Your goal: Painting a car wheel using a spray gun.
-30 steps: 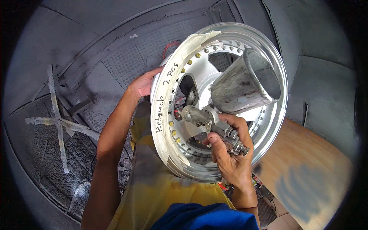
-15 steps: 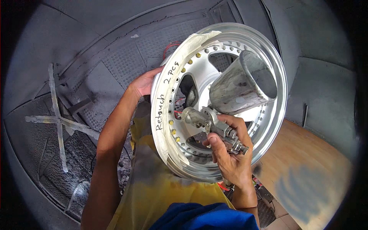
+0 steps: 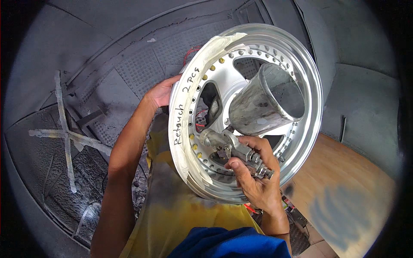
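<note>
One silver wheel (image 3: 222, 84), one spray gun (image 3: 237, 149)

The wheel is held tilted before a yellow garment (image 3: 185, 219), masking tape (image 3: 182, 118) laid along its left rim. The left hand (image 3: 162, 93) is set against its outer left side; whether its hidden fingers are closed cannot be told. The right hand (image 3: 260, 182) is wrapped around the spray gun below its metal cup (image 3: 254, 107), over the wheel's face. The wheel is judged stiff and fairly heavy, its polished lip (image 3: 314, 101) slippery; it is best taken by its outer side, clear of the tape.

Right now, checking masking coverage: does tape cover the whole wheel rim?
No, masking tape covers only the left side of the wheel rim.
</note>
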Action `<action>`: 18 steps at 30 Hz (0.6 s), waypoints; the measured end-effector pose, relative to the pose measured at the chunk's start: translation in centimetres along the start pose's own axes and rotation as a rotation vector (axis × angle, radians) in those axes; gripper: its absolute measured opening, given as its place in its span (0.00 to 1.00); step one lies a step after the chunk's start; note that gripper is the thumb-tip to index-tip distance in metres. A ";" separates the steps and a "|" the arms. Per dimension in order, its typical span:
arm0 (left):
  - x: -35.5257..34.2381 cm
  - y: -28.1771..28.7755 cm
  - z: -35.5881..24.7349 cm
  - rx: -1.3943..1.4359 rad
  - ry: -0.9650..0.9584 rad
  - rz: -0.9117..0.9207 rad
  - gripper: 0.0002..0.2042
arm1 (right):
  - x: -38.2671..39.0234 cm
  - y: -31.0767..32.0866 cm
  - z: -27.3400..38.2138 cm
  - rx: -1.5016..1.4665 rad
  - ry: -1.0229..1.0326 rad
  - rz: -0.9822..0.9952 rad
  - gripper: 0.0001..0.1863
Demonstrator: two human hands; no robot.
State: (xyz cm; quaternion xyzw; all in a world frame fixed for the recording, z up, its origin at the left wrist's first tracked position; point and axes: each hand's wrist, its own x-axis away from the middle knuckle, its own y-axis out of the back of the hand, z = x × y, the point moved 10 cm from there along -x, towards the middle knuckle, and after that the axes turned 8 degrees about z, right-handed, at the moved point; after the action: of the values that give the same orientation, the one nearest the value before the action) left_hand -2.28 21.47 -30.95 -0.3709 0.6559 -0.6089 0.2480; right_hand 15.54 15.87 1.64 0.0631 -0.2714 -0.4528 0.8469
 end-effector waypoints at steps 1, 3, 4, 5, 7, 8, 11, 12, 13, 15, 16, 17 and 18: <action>0.1 -0.4 -0.1 0.012 -0.008 -0.005 0.24 | 0.0 0.0 0.1 0.003 0.006 -0.001 0.20; -0.1 0.2 -0.1 -0.008 0.008 -0.008 0.24 | -0.2 -0.1 0.1 0.011 0.022 0.003 0.20; -0.1 0.2 0.0 -0.028 0.023 -0.010 0.24 | -0.3 -0.1 0.3 0.020 0.039 0.008 0.20; 0.5 0.1 0.1 -0.028 0.020 -0.012 0.24 | -0.3 -0.2 0.3 0.021 0.040 0.012 0.20; 1.0 -5.2 -0.5 0.067 -0.048 0.106 0.25 | -0.2 0.3 -0.1 0.017 0.005 -0.011 0.20; 1.1 -5.2 -0.5 0.066 -0.050 0.103 0.25 | -0.2 0.3 -0.1 0.016 0.006 -0.009 0.20; 1.4 -5.1 -0.6 0.058 -0.052 0.103 0.25 | -0.1 0.3 -0.1 -0.030 -0.008 -0.020 0.21; 1.3 -4.7 -0.6 0.019 -0.042 0.030 0.25 | 0.0 0.4 -0.3 -0.047 -0.017 -0.034 0.21; 1.2 -4.5 -0.6 -0.019 -0.033 -0.043 0.25 | 0.0 0.6 -0.5 -0.063 -0.026 -0.048 0.21; 1.8 -5.9 -0.7 -0.094 -0.037 -0.235 0.25 | 0.1 0.8 -0.6 -0.055 -0.015 -0.069 0.21; 2.6 -5.7 -1.1 -0.170 -0.042 -0.427 0.25 | 0.1 1.1 -0.5 -0.047 -0.002 -0.089 0.21; 2.3 -3.9 -1.1 -0.170 -0.039 -0.424 0.25 | 0.2 1.1 -0.5 -0.047 -0.005 -0.093 0.21; 1.6 -2.9 -0.8 -0.089 -0.045 -0.188 0.25 | 0.2 0.9 -0.4 -0.050 -0.003 -0.083 0.21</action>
State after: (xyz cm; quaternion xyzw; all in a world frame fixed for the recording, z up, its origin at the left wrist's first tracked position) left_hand -3.31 20.76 -27.83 -0.4553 0.6388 -0.5911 0.1877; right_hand 16.55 16.19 1.69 0.0524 -0.2584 -0.4944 0.8283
